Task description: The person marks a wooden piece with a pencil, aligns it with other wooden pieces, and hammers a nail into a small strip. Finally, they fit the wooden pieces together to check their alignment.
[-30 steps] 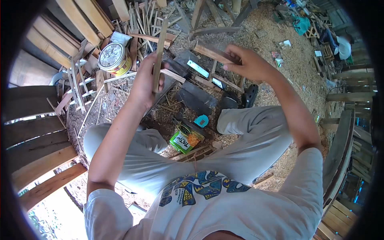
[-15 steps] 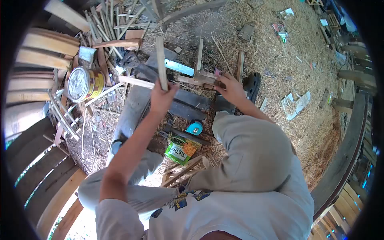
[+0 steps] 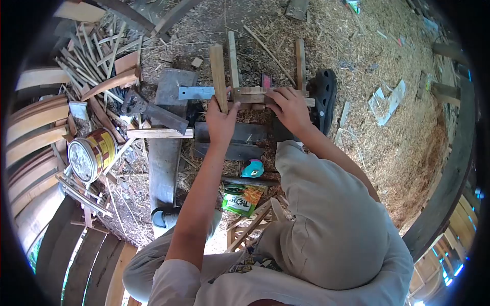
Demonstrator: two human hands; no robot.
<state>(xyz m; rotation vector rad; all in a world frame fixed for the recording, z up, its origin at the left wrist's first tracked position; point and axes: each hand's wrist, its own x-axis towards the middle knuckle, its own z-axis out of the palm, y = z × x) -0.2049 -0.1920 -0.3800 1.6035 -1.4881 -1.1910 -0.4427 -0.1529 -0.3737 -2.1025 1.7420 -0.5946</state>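
Note:
My left hand (image 3: 222,118) is closed round the lower end of a wooden strip (image 3: 218,74) that points away from me. Just right of it, my right hand (image 3: 291,109) presses on a short wooden block (image 3: 252,96), its fingers bent over the wood. A metal ruler blade (image 3: 196,93) sticks out to the left from behind the strip. Two upright wooden pieces, one (image 3: 233,61) near the strip and one (image 3: 300,64) beyond my right hand, extend away from the block. Dark planks (image 3: 232,132) lie nearer to me.
A handsaw (image 3: 166,117) and a paint bucket (image 3: 92,155) are at the left, by scrap wood. A turquoise tape measure (image 3: 252,168) and green packet (image 3: 242,199) lie near my legs. A dark clog (image 3: 325,102) is at the right.
The view has shifted. My left hand and its strip have come closer to the block, and the strip now crosses the ruler blade. My right hand has moved further over the block.

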